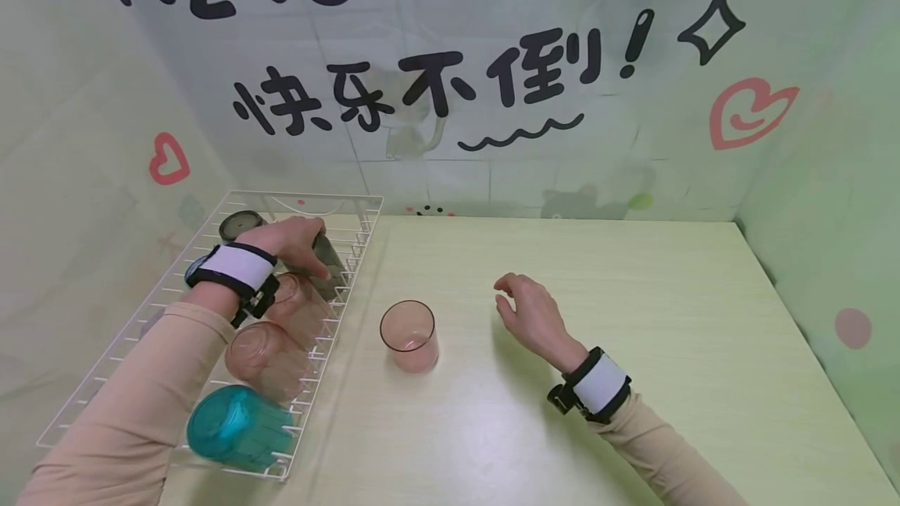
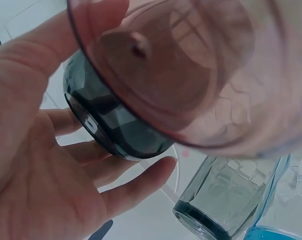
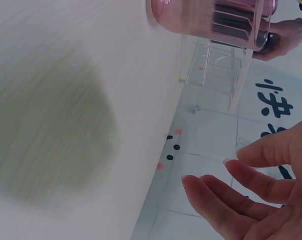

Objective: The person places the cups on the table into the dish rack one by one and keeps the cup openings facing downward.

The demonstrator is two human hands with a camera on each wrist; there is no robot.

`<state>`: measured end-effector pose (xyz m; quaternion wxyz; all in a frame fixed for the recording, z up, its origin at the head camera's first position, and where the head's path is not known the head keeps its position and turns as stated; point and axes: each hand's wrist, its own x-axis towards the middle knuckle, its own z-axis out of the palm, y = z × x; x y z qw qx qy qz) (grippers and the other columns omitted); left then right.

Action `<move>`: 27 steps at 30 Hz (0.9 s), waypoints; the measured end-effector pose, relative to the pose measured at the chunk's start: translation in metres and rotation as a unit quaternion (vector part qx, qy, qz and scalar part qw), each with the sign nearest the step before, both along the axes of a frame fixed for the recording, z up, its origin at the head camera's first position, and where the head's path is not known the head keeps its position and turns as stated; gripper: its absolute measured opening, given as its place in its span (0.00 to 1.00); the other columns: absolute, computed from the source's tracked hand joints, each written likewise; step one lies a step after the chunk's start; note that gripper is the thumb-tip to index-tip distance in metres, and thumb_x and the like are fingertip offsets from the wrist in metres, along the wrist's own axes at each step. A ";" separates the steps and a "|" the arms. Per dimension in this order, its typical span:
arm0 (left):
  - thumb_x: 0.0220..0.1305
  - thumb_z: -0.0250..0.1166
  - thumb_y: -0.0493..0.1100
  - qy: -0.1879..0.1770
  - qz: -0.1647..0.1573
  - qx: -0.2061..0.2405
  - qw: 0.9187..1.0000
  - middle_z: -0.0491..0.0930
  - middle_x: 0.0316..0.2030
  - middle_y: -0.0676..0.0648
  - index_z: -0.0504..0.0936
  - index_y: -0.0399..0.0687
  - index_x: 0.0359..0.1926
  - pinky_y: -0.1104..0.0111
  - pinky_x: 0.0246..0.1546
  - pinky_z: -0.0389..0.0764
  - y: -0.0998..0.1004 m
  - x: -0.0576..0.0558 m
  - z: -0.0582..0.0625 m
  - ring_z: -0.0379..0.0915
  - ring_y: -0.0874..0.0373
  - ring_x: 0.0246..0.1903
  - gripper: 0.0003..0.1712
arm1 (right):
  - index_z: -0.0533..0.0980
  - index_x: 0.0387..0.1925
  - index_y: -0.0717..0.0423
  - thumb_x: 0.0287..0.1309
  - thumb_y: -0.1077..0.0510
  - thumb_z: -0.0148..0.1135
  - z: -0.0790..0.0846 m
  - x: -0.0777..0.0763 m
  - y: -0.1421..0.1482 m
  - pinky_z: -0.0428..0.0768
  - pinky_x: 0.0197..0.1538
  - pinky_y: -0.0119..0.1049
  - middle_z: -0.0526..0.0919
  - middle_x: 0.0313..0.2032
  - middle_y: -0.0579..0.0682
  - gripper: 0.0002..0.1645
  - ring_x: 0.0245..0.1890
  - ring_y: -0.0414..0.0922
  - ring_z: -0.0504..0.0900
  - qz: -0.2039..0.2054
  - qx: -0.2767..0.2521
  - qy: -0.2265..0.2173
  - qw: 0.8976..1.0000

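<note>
My left hand reaches over the back of the white wire rack and grips a dark grey glass that lies tilted there. In the left wrist view, thumb and fingers go round the lower end of this grey glass, partly hidden behind a pink glass close to the camera. My right hand hovers over the table, fingers loosely bent and holding nothing. Left of it, another pink glass stands upright on the table, mouth up.
Two pink glasses and a teal glass lie along the rack's right side. A second grey glass sits at its back left, and a blue glass is beside that. A printed backdrop rises behind the pale wooden table.
</note>
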<state>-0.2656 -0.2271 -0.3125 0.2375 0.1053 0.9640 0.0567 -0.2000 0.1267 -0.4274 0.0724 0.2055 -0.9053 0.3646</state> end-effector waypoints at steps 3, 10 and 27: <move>0.55 0.74 0.46 0.006 -0.001 0.000 1.000 0.75 0.44 0.33 0.66 0.22 0.58 0.53 0.43 0.74 -0.001 0.001 0.001 0.71 0.43 0.42 0.41 | 0.79 0.42 0.69 0.60 0.70 0.58 0.001 0.000 -0.001 0.78 0.38 0.49 0.81 0.36 0.60 0.09 0.37 0.57 0.80 0.003 -0.001 0.001 1.000; 0.54 0.74 0.47 0.028 -0.016 0.009 0.999 0.71 0.53 0.25 0.64 0.21 0.60 0.47 0.52 0.71 -0.006 0.006 0.009 0.70 0.36 0.52 0.45 | 0.79 0.42 0.69 0.60 0.69 0.59 0.002 0.001 -0.004 0.79 0.39 0.49 0.81 0.36 0.60 0.09 0.37 0.56 0.80 0.004 0.003 0.001 1.000; 0.53 0.75 0.46 0.110 -0.034 0.065 0.991 0.63 0.59 0.21 0.66 0.23 0.61 0.42 0.56 0.67 -0.014 0.014 0.023 0.62 0.30 0.57 0.43 | 0.79 0.42 0.69 0.60 0.69 0.59 0.003 0.001 -0.012 0.79 0.37 0.48 0.81 0.37 0.60 0.09 0.37 0.56 0.80 0.014 0.004 0.001 1.000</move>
